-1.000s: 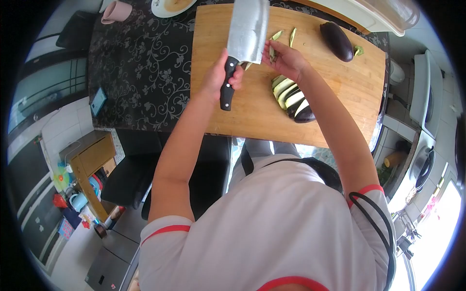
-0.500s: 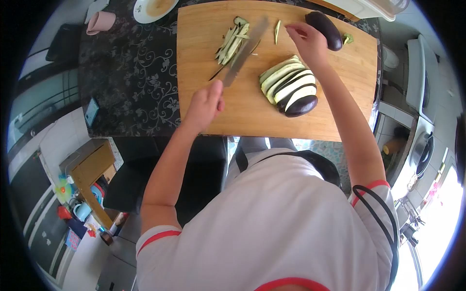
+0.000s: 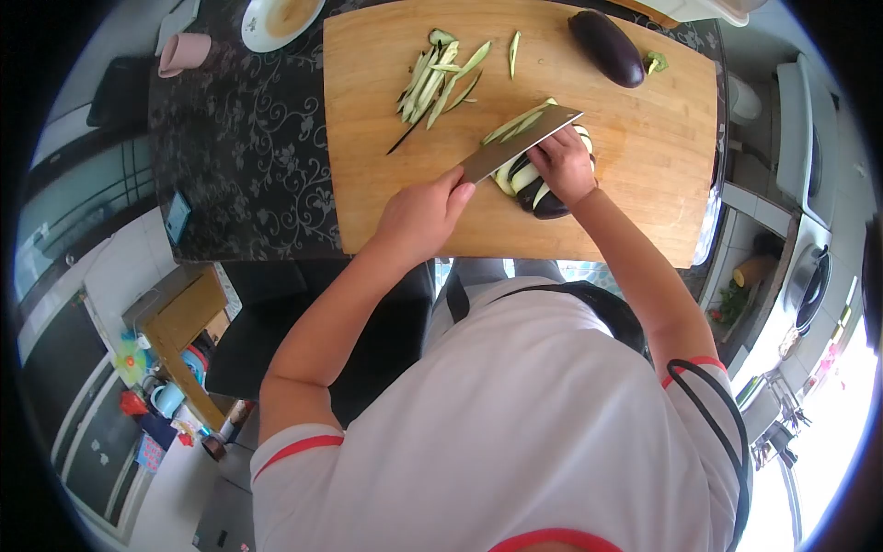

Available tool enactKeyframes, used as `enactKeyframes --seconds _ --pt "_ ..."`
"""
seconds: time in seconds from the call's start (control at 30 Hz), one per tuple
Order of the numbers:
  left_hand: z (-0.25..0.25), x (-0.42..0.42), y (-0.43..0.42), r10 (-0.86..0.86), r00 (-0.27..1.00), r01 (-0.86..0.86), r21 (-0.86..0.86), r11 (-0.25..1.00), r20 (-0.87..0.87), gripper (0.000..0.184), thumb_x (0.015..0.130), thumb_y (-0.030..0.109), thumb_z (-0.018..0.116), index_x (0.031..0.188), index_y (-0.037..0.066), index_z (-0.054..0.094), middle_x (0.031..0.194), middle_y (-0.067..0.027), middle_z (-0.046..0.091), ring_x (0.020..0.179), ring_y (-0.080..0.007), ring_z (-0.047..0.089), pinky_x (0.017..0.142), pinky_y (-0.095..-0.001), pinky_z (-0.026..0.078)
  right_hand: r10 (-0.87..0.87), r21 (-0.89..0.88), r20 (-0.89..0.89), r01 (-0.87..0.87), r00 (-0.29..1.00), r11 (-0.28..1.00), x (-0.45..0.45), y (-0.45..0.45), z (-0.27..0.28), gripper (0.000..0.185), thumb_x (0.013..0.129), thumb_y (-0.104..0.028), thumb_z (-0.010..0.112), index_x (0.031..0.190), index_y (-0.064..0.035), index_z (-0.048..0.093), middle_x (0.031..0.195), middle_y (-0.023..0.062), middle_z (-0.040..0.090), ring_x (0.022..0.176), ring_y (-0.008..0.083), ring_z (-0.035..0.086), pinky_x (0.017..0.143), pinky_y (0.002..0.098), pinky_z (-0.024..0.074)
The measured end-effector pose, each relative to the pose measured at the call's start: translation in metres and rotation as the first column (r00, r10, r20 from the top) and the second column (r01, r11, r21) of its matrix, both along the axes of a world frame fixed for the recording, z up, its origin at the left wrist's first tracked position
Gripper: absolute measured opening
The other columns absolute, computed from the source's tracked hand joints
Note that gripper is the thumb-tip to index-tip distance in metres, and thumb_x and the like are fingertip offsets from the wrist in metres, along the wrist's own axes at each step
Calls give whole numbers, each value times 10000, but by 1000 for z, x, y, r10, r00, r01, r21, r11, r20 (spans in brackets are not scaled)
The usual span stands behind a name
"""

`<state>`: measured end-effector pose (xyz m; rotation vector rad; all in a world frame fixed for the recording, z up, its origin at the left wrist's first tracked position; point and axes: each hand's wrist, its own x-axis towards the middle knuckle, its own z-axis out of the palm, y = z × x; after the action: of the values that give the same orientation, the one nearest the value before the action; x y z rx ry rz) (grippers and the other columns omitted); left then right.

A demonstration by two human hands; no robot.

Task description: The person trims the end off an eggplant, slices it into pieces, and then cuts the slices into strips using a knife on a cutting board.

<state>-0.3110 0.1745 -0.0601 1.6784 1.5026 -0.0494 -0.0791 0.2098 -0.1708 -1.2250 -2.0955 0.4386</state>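
My left hand (image 3: 423,216) is wrapped round the handle of a kitchen knife (image 3: 524,143). The broad blade slants up to the right over the sliced eggplant (image 3: 549,206), with pale slices showing along its far edge. With bent fingers, my right hand (image 3: 565,167) presses down on the eggplant close beside the blade and hides part of it. Cut eggplant strips (image 3: 430,81) lie in a loose pile toward the far left of the wooden cutting board (image 3: 377,193). One strip (image 3: 514,55) lies apart. A whole eggplant (image 3: 607,48) rests at the far right.
A green stem piece (image 3: 655,63) sits near the board's right edge. On the dark patterned table (image 3: 248,156) are a white plate (image 3: 256,37), a pink cup (image 3: 186,53) and, at the left edge, a phone (image 3: 177,217). A black chair (image 3: 262,322) stands at the near left.
My right hand has come back toward me, from beside the single strip onto the sliced eggplant. The knife has moved from the strip pile to the right, over the eggplant; more strips lie spread there.
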Motion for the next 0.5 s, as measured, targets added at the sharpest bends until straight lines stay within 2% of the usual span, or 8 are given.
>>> enactKeyframes --seconds 0.17,0.27,0.37,0.5 --pt "-2 -5 -3 -20 1000 21 24 999 -19 444 985 357 350 1184 24 567 942 -247 631 892 -412 596 770 -447 462 -11 56 -46 13 999 998 -2 3 -6 167 718 -48 696 877 -43 646 888 90 627 849 291 585 755 363 494" --pt "1 -3 10 -31 999 29 -119 992 -19 442 991 358 335 1144 23 579 955 -258 622 913 -413 587 784 -449 455 -20 42 -51 22 999 999 -2 4 -4 175 712 -52 703 881 -53 657 918 83 642 896 278 599 786 357 499" --pt "-2 -8 19 -62 998 64 -125 990 19 437 991 366 335 1116 31 586 948 -260 620 908 -416 586 780 -456 454 -23 47 -38 25 999 999 -2 5 -6 182 712 -53 704 889 -58 662 936 78 648 926 270 604 804 356 502" --pt "-31 4 34 -80 996 84 -92 992 45 443 987 386 342 1116 43 591 940 -251 626 891 -420 588 762 -463 456 -23 61 -42 25 999 998 -2 6 -7 177 716 -54 699 889 -59 663 929 77 648 924 267 606 805 362 505"
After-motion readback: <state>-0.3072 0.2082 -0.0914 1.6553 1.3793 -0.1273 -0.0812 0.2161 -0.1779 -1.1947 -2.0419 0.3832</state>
